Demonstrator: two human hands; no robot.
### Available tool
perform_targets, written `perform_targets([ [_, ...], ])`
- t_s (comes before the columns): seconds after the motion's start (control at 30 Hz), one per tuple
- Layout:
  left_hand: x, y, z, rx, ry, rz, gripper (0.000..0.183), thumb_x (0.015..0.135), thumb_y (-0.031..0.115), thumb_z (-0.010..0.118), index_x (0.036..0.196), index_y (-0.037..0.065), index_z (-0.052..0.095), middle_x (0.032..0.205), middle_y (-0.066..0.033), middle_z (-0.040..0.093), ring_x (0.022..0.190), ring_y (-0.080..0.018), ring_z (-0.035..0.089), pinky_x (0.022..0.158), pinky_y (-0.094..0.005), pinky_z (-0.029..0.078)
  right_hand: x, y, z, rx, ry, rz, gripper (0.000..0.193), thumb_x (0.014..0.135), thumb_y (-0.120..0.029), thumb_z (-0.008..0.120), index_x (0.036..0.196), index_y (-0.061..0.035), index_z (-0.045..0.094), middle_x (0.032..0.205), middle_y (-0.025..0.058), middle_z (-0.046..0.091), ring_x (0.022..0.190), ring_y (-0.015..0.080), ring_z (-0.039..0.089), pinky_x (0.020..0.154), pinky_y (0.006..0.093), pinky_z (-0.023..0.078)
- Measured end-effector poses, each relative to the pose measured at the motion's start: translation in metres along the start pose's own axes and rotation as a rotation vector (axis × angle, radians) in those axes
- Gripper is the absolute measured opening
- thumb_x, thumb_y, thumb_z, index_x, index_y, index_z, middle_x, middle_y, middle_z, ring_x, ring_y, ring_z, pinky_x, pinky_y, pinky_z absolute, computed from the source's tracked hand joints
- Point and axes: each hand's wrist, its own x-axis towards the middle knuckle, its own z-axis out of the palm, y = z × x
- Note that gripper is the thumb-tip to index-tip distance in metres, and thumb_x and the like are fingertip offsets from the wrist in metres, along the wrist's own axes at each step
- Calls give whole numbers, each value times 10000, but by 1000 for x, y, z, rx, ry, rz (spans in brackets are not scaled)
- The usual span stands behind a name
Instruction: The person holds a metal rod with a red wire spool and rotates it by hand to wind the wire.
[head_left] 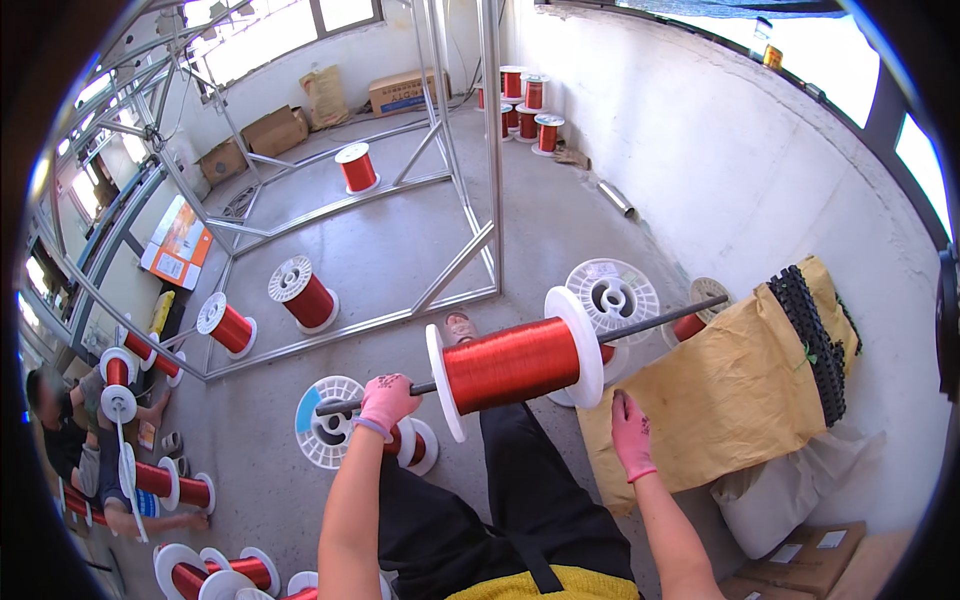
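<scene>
A large spool of red wire [512, 365] with white flanges hangs in front of me on a dark metal rod [660, 316] that passes through its centre. My left hand [388, 400], in a pink glove, is wrapped round the rod just left of the spool. My right hand [632, 437], also in a pink glove, is apart from the spool, in front of a tan paper sack [715, 400]. Its fingers are closed; anything in them is hidden or too thin to make out. Below the rod's left end stands another spool [328, 422] with a white and blue flange.
A metal frame [350, 332] stands ahead, with spools inside it. More spools [612, 295] stand behind the rod and others [530, 105] by the far wall. At the left a person [85, 440] sits low among spools. Cardboard boxes [800, 558] lie at the lower right.
</scene>
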Motion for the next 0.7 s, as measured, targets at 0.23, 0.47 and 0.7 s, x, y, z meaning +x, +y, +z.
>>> perform_targets([
  [0.23, -2, 0, -6, 26, -2, -11, 301, 768, 356, 581, 896, 118, 714, 857, -140, 681, 821, -315, 656, 769, -409, 514, 84, -155, -12, 259, 70, -272, 484, 909, -302, 522, 1235, 54, 494, 1169, 232, 574, 1084, 339, 565, 913, 378, 438],
  [0.47, -3, 2, -4, 40, 39, -21, 310, 786, 375, 577, 868, 111, 719, 842, -145, 679, 812, -320, 652, 777, -414, 513, 90, -144, 33, -97, 277, -577, 446, 898, -163, 526, 1246, 84, 393, 1155, 282, 537, 1007, 404, 561, 850, 426, 458],
  [0.7, 12, -18, 11, 143, 155, 79, 341, 762, 365, 587, 935, 95, 704, 1124, -133, 630, 1012, -302, 612, 871, -413, 478, -61, 155, 58, -586, -477, 112, 552, 876, -229, 426, 1362, 21, 351, 1404, 244, 348, 1283, 411, 348, 1072, 454, 285],
])
